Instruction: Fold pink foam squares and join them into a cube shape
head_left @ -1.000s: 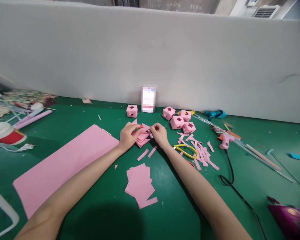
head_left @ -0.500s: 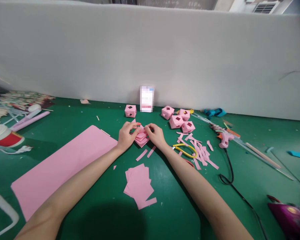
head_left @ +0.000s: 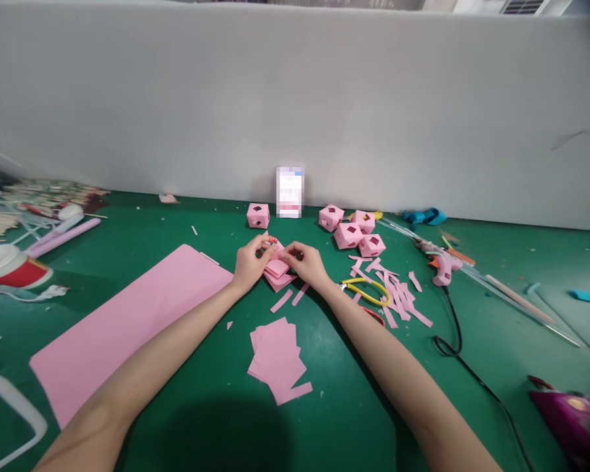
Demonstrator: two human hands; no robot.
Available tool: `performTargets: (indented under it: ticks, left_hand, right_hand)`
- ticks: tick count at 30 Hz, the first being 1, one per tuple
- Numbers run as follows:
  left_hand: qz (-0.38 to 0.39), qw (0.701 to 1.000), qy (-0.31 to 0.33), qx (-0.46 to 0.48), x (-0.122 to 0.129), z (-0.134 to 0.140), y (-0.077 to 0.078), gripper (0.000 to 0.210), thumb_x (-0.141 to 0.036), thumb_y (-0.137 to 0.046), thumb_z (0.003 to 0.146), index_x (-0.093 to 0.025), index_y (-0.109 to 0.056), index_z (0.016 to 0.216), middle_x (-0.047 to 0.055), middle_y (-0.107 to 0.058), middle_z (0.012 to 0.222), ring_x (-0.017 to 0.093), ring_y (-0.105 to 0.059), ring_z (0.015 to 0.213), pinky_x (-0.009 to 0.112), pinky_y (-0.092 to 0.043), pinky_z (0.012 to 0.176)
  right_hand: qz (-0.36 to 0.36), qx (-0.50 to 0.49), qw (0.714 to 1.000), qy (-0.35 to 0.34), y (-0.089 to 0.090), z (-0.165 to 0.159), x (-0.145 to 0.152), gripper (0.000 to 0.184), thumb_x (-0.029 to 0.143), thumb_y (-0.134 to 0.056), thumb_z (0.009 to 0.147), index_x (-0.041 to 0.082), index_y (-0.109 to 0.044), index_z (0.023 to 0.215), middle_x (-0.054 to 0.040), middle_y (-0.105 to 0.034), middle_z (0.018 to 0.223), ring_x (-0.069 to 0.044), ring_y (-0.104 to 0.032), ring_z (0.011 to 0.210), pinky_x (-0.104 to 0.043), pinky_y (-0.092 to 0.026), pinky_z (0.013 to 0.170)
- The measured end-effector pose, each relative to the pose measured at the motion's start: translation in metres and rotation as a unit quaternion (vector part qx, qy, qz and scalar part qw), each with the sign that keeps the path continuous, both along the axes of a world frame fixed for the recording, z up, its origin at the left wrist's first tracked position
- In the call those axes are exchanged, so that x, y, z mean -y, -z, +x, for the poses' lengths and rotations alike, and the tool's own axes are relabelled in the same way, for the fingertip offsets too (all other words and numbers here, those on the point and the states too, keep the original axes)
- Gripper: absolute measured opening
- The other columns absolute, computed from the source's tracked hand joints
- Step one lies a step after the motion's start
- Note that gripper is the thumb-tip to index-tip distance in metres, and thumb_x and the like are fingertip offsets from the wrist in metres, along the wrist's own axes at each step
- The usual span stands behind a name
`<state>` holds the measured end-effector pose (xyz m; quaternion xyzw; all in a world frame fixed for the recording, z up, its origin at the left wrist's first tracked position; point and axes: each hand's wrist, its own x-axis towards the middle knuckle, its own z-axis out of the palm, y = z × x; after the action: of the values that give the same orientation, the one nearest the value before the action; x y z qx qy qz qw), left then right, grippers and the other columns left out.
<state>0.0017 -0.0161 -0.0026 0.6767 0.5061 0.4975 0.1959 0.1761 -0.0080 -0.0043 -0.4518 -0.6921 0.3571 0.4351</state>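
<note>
Between my two hands is a folded piece of pink paper (head_left: 277, 268), layered and creased. My left hand (head_left: 250, 262) pinches its left side, and a red patterned band shows at one finger. On the other side, my right hand (head_left: 307, 262) grips the paper between thumb and fingers. Parts of the piece are hidden behind my fingertips. Below lies a loose stack of cut pink paper pieces (head_left: 276, 354). Past my hands stands a pink paper cube (head_left: 258, 216) with diamond-shaped holes, and several more such cubes (head_left: 348, 235) sit to the right.
A large pink sheet (head_left: 132, 321) lies at left near a paper cup (head_left: 14, 267). Yellow-handled scissors (head_left: 366, 292) and pink paper strips (head_left: 398, 295) are at right, beyond them a pink glue gun (head_left: 444, 269) with a black cord. A phone (head_left: 290, 192) leans against the grey wall.
The view has shifted slightly. My fingers have moved a little on the folded paper, and its upper layers lie differently. Both hands keep hold of it.
</note>
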Motion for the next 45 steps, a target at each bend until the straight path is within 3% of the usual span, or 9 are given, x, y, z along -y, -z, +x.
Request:
performTargets:
  ticks: [6, 10, 17, 22, 25, 28, 35, 40, 45]
  left_hand:
    - [-0.027, 0.999, 0.034, -0.023, -0.002, 0.0, 0.0, 0.035, -0.048, -0.059, 0.091, -0.019, -0.064, 0.11, 0.004, -0.075, 0.084, 0.019, -0.071, 0.076, 0.027, -0.05, 0.069]
    - [-0.023, 0.998, 0.048, -0.022, -0.004, 0.0, 0.003, 0.032, -0.041, -0.06, 0.091, -0.019, -0.062, 0.114, 0.006, -0.076, 0.093, 0.021, -0.072, 0.085, 0.029, -0.052, 0.075]
    - [0.004, 0.997, 0.069, -0.027, -0.007, -0.001, 0.008, 0.029, -0.022, -0.059, 0.086, -0.018, -0.062, 0.114, 0.01, -0.074, 0.114, 0.022, -0.07, 0.105, 0.035, -0.052, 0.096]
    - [0.0, 0.999, 0.034, -0.009, -0.009, -0.004, 0.009, 0.032, -0.012, -0.053, 0.08, -0.018, -0.065, 0.108, 0.008, -0.074, 0.115, 0.022, -0.07, 0.107, 0.035, -0.052, 0.097]
    - [-0.002, 1.0, 0.01, 0.027, -0.011, -0.006, 0.01, 0.033, -0.011, -0.052, 0.077, -0.019, -0.065, 0.106, 0.007, -0.074, 0.113, 0.022, -0.069, 0.106, 0.036, -0.052, 0.097]
    - [-0.008, 0.998, -0.006, 0.057, -0.012, -0.007, 0.011, 0.032, -0.011, -0.05, 0.076, -0.018, -0.065, 0.104, 0.008, -0.074, 0.111, 0.023, -0.069, 0.105, 0.036, -0.052, 0.097]
    - [-0.019, 0.997, -0.003, 0.078, -0.012, -0.008, 0.01, 0.031, -0.012, -0.05, 0.077, -0.018, -0.065, 0.103, 0.006, -0.074, 0.108, 0.02, -0.069, 0.101, 0.034, -0.052, 0.095]
    - [-0.02, 0.997, 0.004, 0.076, -0.013, -0.008, 0.01, 0.03, -0.013, -0.051, 0.078, -0.019, -0.065, 0.104, 0.006, -0.074, 0.108, 0.021, -0.069, 0.102, 0.034, -0.052, 0.095]
    - [-0.028, 0.997, 0.005, 0.076, -0.013, -0.007, 0.011, 0.031, -0.013, -0.051, 0.078, -0.019, -0.065, 0.104, 0.006, -0.074, 0.109, 0.021, -0.069, 0.103, 0.034, -0.052, 0.094]
  right_hand:
    - [-0.021, -0.059, 0.997, 0.034, 0.002, 0.003, -0.004, 0.03, 0.049, -0.064, 0.082, 0.019, -0.065, 0.076, 0.0005, -0.065, 0.069, -0.013, -0.055, 0.064, -0.026, -0.043, 0.063]
    - [-0.02, -0.053, 0.998, 0.032, 0.004, 0.002, -0.004, 0.026, 0.045, -0.066, 0.081, 0.02, -0.067, 0.081, -0.0001, -0.068, 0.076, -0.014, -0.058, 0.068, -0.026, -0.044, 0.065]
    - [0.033, 0.038, 0.998, 0.047, 0.004, -0.001, -0.001, 0.012, 0.031, -0.066, 0.083, 0.021, -0.067, 0.09, -0.0018, -0.072, 0.089, -0.018, -0.062, 0.082, -0.03, -0.048, 0.076]
    - [0.077, 0.103, 0.983, 0.129, 0.008, -0.002, -0.002, 0.023, 0.026, -0.05, 0.094, 0.018, -0.067, 0.106, -0.0085, -0.071, 0.109, -0.025, -0.057, 0.107, -0.039, -0.046, 0.094]
    - [0.066, 0.162, 0.976, 0.127, 0.013, -0.003, -0.003, 0.031, 0.021, -0.057, 0.089, 0.016, -0.064, 0.119, -0.0107, -0.069, 0.118, -0.028, -0.054, 0.115, -0.043, -0.042, 0.101]
    - [0.061, 0.212, 0.97, 0.101, 0.014, -0.004, -0.002, 0.036, 0.029, -0.068, 0.085, 0.019, -0.066, 0.12, -0.0102, -0.069, 0.122, -0.031, -0.05, 0.119, -0.046, -0.041, 0.1]
    - [0.061, 0.255, 0.964, 0.053, 0.007, -0.004, 0.001, 0.011, 0.032, -0.068, 0.089, 0.022, -0.072, 0.091, -0.0076, -0.069, 0.111, -0.026, -0.055, 0.107, -0.04, -0.042, 0.093]
    - [0.088, 0.225, 0.968, 0.065, 0.011, -0.004, -0.001, 0.019, 0.028, -0.066, 0.09, 0.019, -0.068, 0.106, -0.01, -0.066, 0.101, -0.026, -0.056, 0.098, -0.04, -0.045, 0.09]
    - [0.062, 0.124, 0.988, 0.075, 0.014, -0.002, -0.006, 0.031, 0.009, -0.062, 0.079, 0.019, -0.066, 0.108, -0.0047, -0.059, 0.093, -0.019, -0.058, 0.083, -0.035, -0.051, 0.083]
